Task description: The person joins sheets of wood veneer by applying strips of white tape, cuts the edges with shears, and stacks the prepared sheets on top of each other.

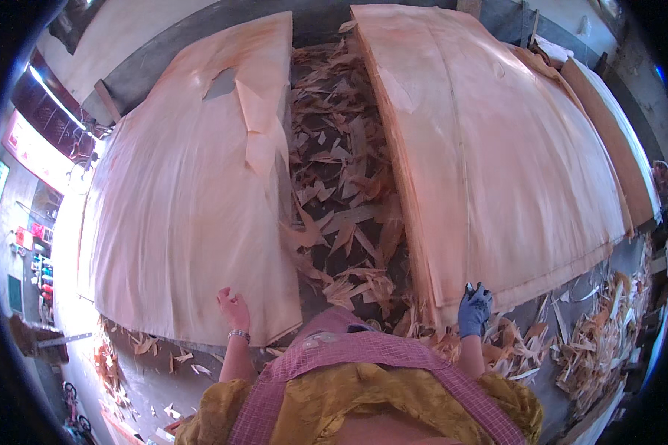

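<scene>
My left hand (234, 310), bare with a bracelet at the wrist, is over the near edge of the left stack of thin wood veneer sheets (178, 215). Its fingers are loosely bent and apart, with nothing seen in them. In a blue-grey glove, my right hand (475, 311) is closed at the near edge of the right veneer stack (512, 163). Dark bits show at its fingertips; what it grips, if anything, I cannot make out. The left stack's top sheet has a torn hole and a raised, split strip (256, 111) near its far end.
Between the stacks runs a gap littered with veneer scraps (341, 163). More scraps (597, 348) lie on the floor at the near right. A brown board (608, 133) leans beyond the right stack. Shelves with colourful items (43, 274) stand at the far left.
</scene>
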Available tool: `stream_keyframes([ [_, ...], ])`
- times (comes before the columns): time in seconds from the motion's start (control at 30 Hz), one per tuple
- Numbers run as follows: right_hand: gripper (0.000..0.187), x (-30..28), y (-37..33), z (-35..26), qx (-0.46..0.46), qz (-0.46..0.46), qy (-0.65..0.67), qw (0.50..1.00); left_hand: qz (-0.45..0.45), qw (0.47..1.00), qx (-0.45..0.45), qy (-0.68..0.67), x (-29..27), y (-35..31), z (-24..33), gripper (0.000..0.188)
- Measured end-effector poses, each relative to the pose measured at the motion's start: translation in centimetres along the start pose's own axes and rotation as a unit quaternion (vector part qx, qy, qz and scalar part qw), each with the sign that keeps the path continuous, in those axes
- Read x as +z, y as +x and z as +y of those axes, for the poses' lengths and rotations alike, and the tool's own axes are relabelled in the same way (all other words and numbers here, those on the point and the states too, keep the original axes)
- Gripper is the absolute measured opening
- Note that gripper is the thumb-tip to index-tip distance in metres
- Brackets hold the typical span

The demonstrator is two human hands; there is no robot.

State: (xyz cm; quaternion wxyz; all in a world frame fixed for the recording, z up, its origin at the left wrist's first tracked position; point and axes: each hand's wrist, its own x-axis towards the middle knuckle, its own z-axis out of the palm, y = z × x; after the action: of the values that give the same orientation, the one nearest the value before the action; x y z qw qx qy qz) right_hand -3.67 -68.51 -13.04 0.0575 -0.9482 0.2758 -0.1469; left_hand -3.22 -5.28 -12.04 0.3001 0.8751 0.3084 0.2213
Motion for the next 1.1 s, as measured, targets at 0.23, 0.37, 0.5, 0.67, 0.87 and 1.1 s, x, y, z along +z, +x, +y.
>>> stream_keyframes([
  [0.23,0.032,4.2,14.0,-14.0,0.003,-0.07,0.176,0.982,0.014,0.999,-0.04,0.028,9.6,9.9,8.3,0.03],
  [0.37,0.029,9.0,21.9,-24.1,-0.046,-0.114,0.204,0.971,0.027,1.0,0.006,0.01,17.6,20.1,13.5,0.03],
  [0.5,0.027,14.5,30.7,-30.5,-0.026,-0.168,0.181,0.969,0.003,0.997,0.055,-0.062,26.7,31.0,24.0,0.026],
  [0.67,0.028,19.0,42.4,-37.3,-0.061,-0.153,0.2,0.966,-0.085,0.977,0.158,-0.112,37.4,41.8,34.2,0.018],
  [0.87,0.024,26.1,59.9,-46.8,-0.023,-0.161,0.313,0.936,-0.333,0.906,0.252,-0.07,48.1,52.9,46.4,0.018],
  [1.1,0.025,38.9,82.3,-67.6,-0.137,-0.231,0.364,0.892,-0.451,0.86,0.227,0.079,54.7,65.1,49.1,0.023],
])
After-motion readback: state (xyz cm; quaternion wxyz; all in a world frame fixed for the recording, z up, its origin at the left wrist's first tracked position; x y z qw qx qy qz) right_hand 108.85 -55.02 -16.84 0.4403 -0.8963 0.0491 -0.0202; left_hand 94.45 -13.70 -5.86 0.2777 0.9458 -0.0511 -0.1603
